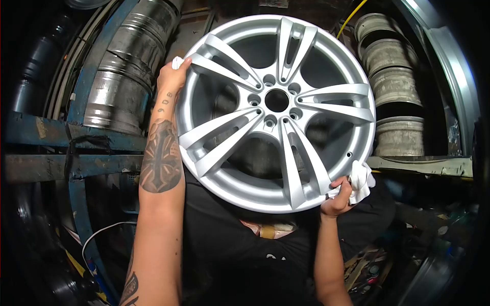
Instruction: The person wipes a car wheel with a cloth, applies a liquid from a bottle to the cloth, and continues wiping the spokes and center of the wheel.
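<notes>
A silver alloy wheel with paired spokes and an open centre bore stands tilted in front of me, its face toward me. My left hand grips its upper left edge, the fingers partly hidden behind the rim. A small bit of white cloth shows between that thumb and fingers. At the lower right edge, my right hand is closed around a bunched white cloth, which lies against the rim. Both hands touch the wheel.
Worn metal wheels lie stacked on a blue metal rack at left. More dull wheels are stacked at right above a pale shelf edge. A yellow cable hangs behind, and a white cable curves at lower left.
</notes>
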Demonstrator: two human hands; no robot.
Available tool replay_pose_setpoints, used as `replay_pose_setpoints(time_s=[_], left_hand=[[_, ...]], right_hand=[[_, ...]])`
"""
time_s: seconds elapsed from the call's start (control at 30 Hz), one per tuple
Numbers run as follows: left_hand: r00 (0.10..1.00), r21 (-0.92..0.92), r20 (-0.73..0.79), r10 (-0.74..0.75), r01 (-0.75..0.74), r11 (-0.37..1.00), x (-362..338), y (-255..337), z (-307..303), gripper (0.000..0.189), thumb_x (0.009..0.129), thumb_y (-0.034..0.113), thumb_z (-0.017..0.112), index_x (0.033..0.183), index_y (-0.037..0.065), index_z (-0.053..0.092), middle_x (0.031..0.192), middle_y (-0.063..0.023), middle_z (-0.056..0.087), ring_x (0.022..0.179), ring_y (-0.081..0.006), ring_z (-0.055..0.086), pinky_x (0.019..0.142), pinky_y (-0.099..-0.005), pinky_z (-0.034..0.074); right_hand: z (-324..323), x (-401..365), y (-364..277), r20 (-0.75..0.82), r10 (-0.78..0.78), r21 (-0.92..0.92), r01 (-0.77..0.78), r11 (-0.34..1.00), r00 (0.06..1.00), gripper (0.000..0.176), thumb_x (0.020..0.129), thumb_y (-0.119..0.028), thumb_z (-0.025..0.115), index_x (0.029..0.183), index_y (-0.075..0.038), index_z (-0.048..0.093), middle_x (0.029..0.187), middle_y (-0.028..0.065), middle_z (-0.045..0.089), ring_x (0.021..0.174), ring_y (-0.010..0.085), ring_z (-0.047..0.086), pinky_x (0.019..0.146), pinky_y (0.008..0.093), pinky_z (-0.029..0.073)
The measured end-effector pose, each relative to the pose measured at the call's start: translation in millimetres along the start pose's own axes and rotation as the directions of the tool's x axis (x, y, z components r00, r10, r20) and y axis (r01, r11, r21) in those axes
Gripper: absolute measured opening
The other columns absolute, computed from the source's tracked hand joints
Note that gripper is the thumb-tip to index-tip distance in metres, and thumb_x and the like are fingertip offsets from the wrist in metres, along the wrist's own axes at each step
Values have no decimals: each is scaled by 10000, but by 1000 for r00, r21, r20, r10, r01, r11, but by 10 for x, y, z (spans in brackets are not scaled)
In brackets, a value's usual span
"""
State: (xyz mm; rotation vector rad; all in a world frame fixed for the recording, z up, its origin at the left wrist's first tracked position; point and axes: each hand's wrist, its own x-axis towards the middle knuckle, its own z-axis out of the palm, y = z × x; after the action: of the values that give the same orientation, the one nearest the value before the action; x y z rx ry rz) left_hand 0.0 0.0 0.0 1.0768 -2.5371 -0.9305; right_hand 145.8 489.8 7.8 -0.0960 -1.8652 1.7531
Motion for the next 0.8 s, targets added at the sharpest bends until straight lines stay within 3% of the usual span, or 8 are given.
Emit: replay_pose_setpoints(time_s=[0.07, 0.13, 0.5, 0.63, 0.67, 0.7, 0.77, 0.8], left_hand=[[995, -44, 93, -32, 36, 998, -19, -93, -65, 640, 879, 618, 678, 1252, 101, 727, 1201, -184, 732, 1151, -367, 676, 983, -422, 500], [995, -32, 98, 26, -22, 999, -7, -109, -65, 633, 885, 621, 670, 1239, 100, 733, 1189, -180, 737, 1135, -364, 682, 974, -414, 502], [998, -311, 55, -29, 44, 949, -1441, -446, -229, 511, 969, 437, 676, 1194, -22, 704, 1042, -193, 749, 952, -274, 701, 856, -381, 514], [985, -396, 156, -72, 129, 909, -2166, -415, -311, 451, 963, 359, 707, 1138, -56, 695, 993, -158, 738, 925, -201, 667, 849, -351, 508], [984, -332, 171, -57, 112, 936, -2242, -322, -387, 471, 965, 383, 691, 1119, -63, 695, 1000, -201, 742, 933, -273, 704, 855, -393, 520], [986, -52, 166, -14, 23, 998, -2249, -182, -511, 517, 993, 439, 615, 1105, -60, 696, 1026, -282, 725, 973, -410, 711, 863, -469, 526], [959, 264, 273, 76, -151, 953, -2123, 31, -738, 567, 1019, 484, 524, 1116, -46, 702, 1063, -335, 686, 1034, -499, 655, 874, -534, 515], [960, 264, 262, 100, -171, 949, -1946, 26, -785, 569, 1026, 494, 499, 1131, -26, 704, 1076, -328, 686, 1046, -501, 648, 887, -538, 511]], right_hand=[[37, 27, -11, 28, -66, -91, 69, 993, 997, 206, 848, -77, 495, 916, 77, 615, 644, 75, 566, 585, 156, 497, 653, 301, 409], [46, 161, -34, 17, -8, 0, 8, 1000, 1000, 141, 854, -65, 490, 832, 45, 575, 645, 59, 557, 574, 142, 491, 611, 298, 393], [-384, 1662, 755, 306, 96, 12, -105, 994, 947, 203, 904, -154, 548, 895, 18, 654, 619, 52, 570, 565, 128, 531, 558, 272, 392], [-294, 2415, 824, 493, 101, -230, 18, 973, 864, 208, 886, -162, 582, 872, 17, 688, 623, 54, 609, 564, 118, 522, 562, 254, 373], [-247, 2423, 773, 478, 121, -192, -31, 981, 870, 201, 881, -148, 580, 887, 19, 693, 630, 51, 618, 570, 118, 522, 568, 257, 377], [-125, 2382, 720, 469, 140, -144, -82, 986, 872, 197, 876, -134, 578, 902, 21, 697, 637, 47, 628, 575, 117, 523, 574, 261, 381], [-65, 2334, 602, 519, 131, -196, -32, 980, 845, 196, 875, -108, 562, 916, 22, 702, 652, 40, 639, 592, 98, 538, 588, 250, 403], [-37, 2299, 573, 522, 99, -223, 24, 975, 847, 197, 876, -112, 565, 918, 25, 700, 659, 37, 642, 598, 98, 542, 592, 248, 406]])
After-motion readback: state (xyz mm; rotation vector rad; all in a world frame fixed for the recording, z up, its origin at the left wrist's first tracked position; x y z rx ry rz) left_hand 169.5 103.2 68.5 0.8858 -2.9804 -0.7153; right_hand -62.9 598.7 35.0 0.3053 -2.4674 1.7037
